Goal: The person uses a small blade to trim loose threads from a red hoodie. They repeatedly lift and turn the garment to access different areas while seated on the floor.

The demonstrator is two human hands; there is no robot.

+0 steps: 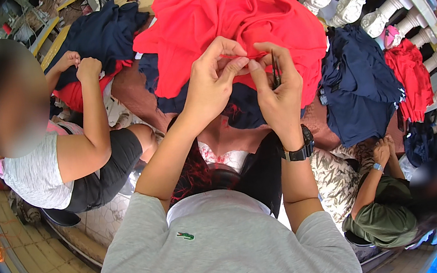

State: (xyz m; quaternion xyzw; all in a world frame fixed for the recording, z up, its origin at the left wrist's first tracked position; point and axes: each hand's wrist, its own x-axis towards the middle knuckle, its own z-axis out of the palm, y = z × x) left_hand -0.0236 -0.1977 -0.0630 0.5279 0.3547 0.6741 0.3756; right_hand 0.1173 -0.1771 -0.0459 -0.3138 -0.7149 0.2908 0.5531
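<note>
My left hand [213,83] is closed in a pinch at the edge of a red garment [227,8], its thumb and forefinger together. Close beside it, my right hand [283,90] brings its thumb and bent forefinger up to the same spot. Small dark thread snips [276,70] are tucked in the right hand's curled fingers, pointing upward. The red cloth lies in a loose heap just beyond both hands. Whatever fine thread or seam sits between my fingertips is too small to make out.
Navy garments [360,81] lie piled at right, beside a smaller red heap [410,77] and white balusters [351,3]. More navy cloth [101,32] is at the far left. One person [86,156] sits at my left, another [385,213] at my right, both with hands raised.
</note>
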